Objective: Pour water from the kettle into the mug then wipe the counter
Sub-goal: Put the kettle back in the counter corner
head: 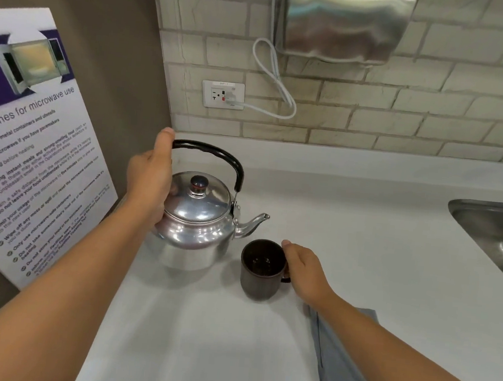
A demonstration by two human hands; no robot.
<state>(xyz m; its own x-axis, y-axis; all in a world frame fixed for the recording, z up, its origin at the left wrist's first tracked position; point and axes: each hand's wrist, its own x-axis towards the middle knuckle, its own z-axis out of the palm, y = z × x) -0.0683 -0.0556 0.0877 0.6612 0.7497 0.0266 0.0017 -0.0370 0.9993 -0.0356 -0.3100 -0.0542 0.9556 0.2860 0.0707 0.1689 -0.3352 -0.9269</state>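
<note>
A shiny metal kettle with a black arched handle stands on the white counter, its spout pointing right toward a dark brown mug. My left hand wraps the left end of the kettle's handle. My right hand grips the mug's handle on its right side. The mug stands upright just below the spout, and its inside looks dark. A folded grey cloth lies on the counter to the right of the mug, partly under my right forearm.
A steel sink is set into the counter at the right. A microwave guidelines poster leans on the left wall. On the brick wall behind are a socket with a white cable and a steel dispenser.
</note>
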